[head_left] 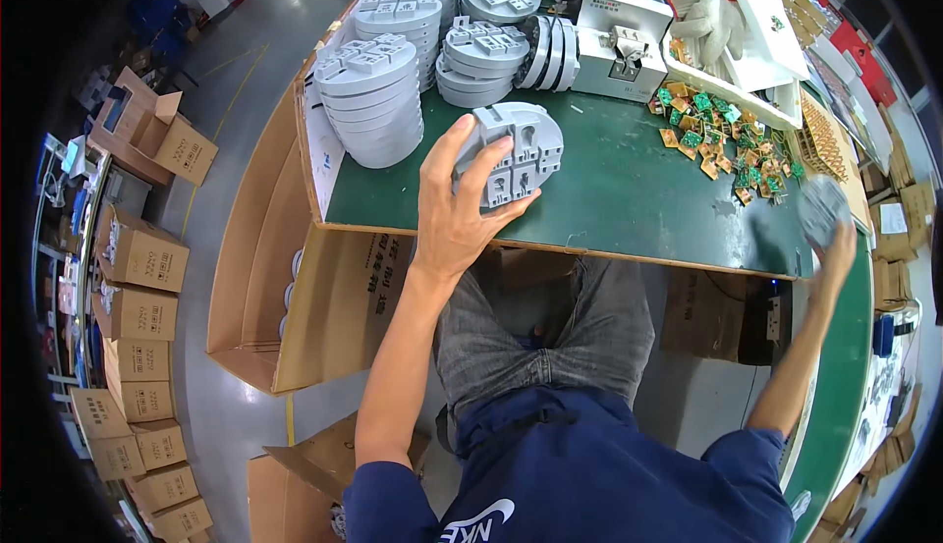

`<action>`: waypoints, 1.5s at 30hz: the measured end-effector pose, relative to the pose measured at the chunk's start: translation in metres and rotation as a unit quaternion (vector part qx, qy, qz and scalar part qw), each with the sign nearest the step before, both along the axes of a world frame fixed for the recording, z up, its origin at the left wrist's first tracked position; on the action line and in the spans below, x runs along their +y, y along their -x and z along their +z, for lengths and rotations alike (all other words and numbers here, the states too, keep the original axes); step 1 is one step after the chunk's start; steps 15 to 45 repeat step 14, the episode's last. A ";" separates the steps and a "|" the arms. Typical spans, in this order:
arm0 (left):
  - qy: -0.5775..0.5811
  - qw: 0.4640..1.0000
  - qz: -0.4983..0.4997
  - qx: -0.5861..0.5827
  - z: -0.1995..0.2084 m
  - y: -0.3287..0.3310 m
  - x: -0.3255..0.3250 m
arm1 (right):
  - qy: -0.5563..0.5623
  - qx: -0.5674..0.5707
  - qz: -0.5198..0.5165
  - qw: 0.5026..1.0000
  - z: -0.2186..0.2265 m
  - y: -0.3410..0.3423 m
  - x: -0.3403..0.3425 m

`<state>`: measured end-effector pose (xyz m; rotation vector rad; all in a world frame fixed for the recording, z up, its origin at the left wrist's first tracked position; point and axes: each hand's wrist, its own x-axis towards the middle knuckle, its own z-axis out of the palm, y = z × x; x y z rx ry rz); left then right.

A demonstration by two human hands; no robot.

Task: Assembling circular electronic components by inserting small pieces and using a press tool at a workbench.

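My left hand (pixel 450 197) grips a round grey plastic housing (pixel 530 140) by its edge. Raised blocks and slots on the housing's face are turned up, and it is lifted over the green tabletop near the front edge. Out at the right end of the bench, my right hand (pixel 839 248) is closed on a grey disc (pixel 822 207); motion blurs both, so the disc's details are lost. Stacks of similar grey housings (pixel 368 101) stand at the left back, beyond my left hand. Several housings (pixel 548 54) lean on their sides beside a small machine.
The small white machine (pixel 621 47) stands at the back of the green table (pixel 609 185). Loose green-and-yellow parts (pixel 727 135) spread in front of a white tray (pixel 786 106) holding gloves (pixel 709 13). An open cardboard box (pixel 334 317) sits below the table's left end; more cartons (pixel 147 253) line the left.
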<state>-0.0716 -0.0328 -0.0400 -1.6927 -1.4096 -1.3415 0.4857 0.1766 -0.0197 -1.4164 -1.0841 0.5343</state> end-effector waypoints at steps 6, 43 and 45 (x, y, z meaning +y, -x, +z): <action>0.008 0.998 -0.054 0.024 0.001 0.001 0.018 | 0.041 -0.018 -0.141 0.989 -0.049 -0.300 -0.030; 0.018 0.995 -0.033 0.088 -0.004 0.015 0.002 | 0.019 -0.544 -0.299 0.784 -0.061 -0.234 -0.008; 0.018 0.995 -0.033 0.088 -0.004 0.015 0.002 | 0.019 -0.544 -0.299 0.784 -0.061 -0.234 -0.008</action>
